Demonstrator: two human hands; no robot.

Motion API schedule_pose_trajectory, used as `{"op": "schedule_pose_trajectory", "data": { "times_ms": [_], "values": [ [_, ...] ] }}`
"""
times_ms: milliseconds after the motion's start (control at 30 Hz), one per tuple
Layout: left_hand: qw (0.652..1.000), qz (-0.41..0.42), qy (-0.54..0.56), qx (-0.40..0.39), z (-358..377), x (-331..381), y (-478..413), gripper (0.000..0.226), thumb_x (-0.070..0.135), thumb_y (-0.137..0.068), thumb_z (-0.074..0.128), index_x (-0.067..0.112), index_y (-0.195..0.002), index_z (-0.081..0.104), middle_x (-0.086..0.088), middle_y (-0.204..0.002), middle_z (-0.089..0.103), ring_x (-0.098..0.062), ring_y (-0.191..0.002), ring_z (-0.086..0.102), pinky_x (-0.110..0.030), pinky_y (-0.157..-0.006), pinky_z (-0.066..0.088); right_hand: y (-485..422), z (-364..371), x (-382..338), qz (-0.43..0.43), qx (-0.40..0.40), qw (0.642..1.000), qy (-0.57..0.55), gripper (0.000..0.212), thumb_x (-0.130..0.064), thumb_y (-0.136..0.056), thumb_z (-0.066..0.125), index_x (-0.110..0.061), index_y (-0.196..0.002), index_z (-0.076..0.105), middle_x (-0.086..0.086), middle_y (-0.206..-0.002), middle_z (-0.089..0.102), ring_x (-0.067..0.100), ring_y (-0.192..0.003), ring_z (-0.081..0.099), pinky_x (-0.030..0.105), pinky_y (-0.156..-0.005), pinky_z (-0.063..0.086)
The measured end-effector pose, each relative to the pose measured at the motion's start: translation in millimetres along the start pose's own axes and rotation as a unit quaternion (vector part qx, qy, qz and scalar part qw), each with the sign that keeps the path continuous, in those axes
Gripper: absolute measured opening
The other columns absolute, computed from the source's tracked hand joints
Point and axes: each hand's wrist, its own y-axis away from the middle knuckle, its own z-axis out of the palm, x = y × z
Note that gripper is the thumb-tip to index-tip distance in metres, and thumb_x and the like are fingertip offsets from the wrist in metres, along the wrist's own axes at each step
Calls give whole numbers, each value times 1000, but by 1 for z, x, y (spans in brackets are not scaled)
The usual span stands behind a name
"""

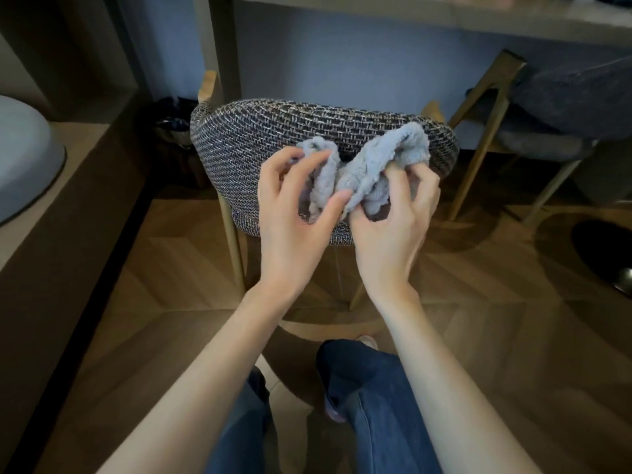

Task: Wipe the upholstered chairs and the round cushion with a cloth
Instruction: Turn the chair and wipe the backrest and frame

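A chair with a grey-and-white woven backrest (266, 131) stands in front of me, tucked under a desk. A fluffy light-blue cloth (366, 169) is bunched against the back of that backrest. My left hand (294, 213) pinches the cloth's left folds between thumb and fingers. Curled fingers of my right hand (393, 220) grip the cloth's right part. A second chair with dark grey upholstery (564, 97) stands at the right. The round light-blue cushion (24, 159) lies on a ledge at the left edge.
A pale desk (444, 15) runs across the top with both chairs under it. A dark bin (174, 138) sits left of the woven chair. A low wooden ledge (85, 172) borders the left. The floor (478, 319) is wood parquet; my legs in jeans are below.
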Motion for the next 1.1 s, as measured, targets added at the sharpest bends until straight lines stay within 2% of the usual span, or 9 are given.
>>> {"op": "schedule_pose_trajectory", "data": {
  "times_ms": [133, 333, 467, 567, 633, 733, 800, 933, 1100],
  "values": [
    [994, 53, -96, -11, 6, -14, 1, 33, 11, -82, 72, 11, -115, 66, -16, -130, 47, -25, -120, 43, -14, -105, 21, 3, 0, 18, -67, -21, 996, 62, 36, -16, -78, 73, -4, -111, 65, 21, -119, 55, 30, -108, 50, 41, -90, 48],
    [992, 45, -120, -20, 28, -44, 17, 28, 0, -81, 66, 5, -108, 67, -13, -117, 56, -28, -104, 50, -10, -91, 27, 20, 20, 49, -66, -44, 995, 57, 32, -7, -72, 74, -4, -104, 69, 17, -108, 59, 30, -97, 58, 35, -84, 49],
    [981, -48, -144, -124, 43, -82, 45, 31, -5, -82, 64, 4, -111, 66, -13, -116, 53, -31, -106, 48, -25, -93, 37, 51, 32, 76, 27, -184, 982, 35, 28, -4, -69, 79, -5, -95, 70, 10, -102, 59, 26, -88, 62, 26, -75, 46],
    [976, -112, -129, -134, 51, -94, 53, 29, -6, -83, 61, 1, -111, 68, -14, -112, 52, -31, -104, 51, -43, -89, 47, 55, 42, 86, 79, -226, 970, 40, 20, -3, -69, 78, -6, -88, 72, 9, -97, 61, 26, -78, 61, 11, -64, 28],
    [975, -129, -124, -128, 52, -92, 54, 28, -6, -84, 60, 0, -110, 68, -15, -110, 54, -32, -103, 52, -43, -88, 47, 56, 41, 86, 110, -241, 963, 39, 22, -2, -72, 77, -6, -94, 74, 9, -100, 62, 28, -81, 62, 10, -66, 28],
    [984, -117, -105, -82, 39, -78, 51, 30, -6, -84, 60, 3, -112, 67, -13, -111, 55, -31, -106, 53, -41, -89, 47, 54, 22, 66, 71, -206, 976, 0, 31, 1, -73, 74, -6, -104, 73, 11, -99, 60, 23, -89, 61, 16, -78, 41],
    [994, -80, -75, -2, 18, -60, 44, 31, -7, -82, 61, 4, -110, 68, -9, -111, 54, -27, -105, 54, -40, -86, 48, 46, 8, 41, 4, -142, 989, -28, 28, -2, -75, 74, -5, -103, 73, 12, -98, 60, 16, -92, 57, 15, -83, 44],
    [987, 12, -37, 157, -24, -25, 10, 31, -4, -83, 62, 4, -112, 66, -5, -112, 50, -9, -109, 49, -19, -93, 42, 10, 8, -18, -74, -39, 991, -100, 28, -6, -78, 72, -4, -105, 71, 14, -99, 58, 15, -93, 56, 16, -85, 46],
    [994, -19, -34, 104, -40, -15, -32, 32, 2, -88, 61, 5, -120, 61, -12, -120, 51, -8, -115, 46, -16, -101, 38, -9, 26, -51, -78, -60, 994, -54, 40, -12, -79, 74, -7, -118, 66, 16, -104, 54, 24, -95, 59, 29, -84, 52]
  ]
}}
